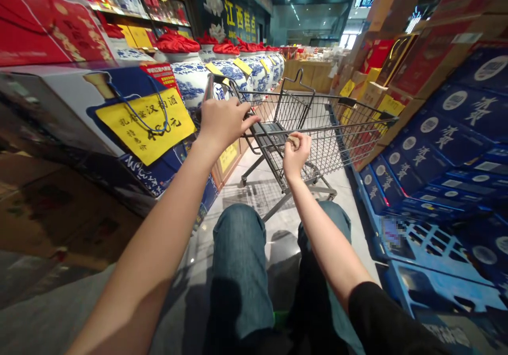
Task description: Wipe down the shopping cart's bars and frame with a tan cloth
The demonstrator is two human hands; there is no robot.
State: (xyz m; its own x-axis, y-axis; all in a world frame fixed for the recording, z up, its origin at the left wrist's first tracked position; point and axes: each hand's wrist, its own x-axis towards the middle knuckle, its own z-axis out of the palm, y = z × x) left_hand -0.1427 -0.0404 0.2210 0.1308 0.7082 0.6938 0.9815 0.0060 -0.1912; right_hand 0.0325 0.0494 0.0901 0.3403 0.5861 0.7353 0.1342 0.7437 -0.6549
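A wire shopping cart (317, 127) stands in a store aisle in front of me, its basket showing nothing inside. My left hand (222, 122) is wrapped over the left end of the cart's handle bar. My right hand (296, 151) is closed in a fist on the handle's right part, with a small brownish thing showing between its fingers that I cannot name. My legs in blue jeans (242, 260) are below.
Blue-and-white ceramic jars with red cloth tops (190, 74) and a yellow price sign (146, 125) line the left side. Blue boxes (456, 133) on blue plastic pallets (432, 249) line the right. The tiled aisle floor (257, 185) runs ahead under the cart.
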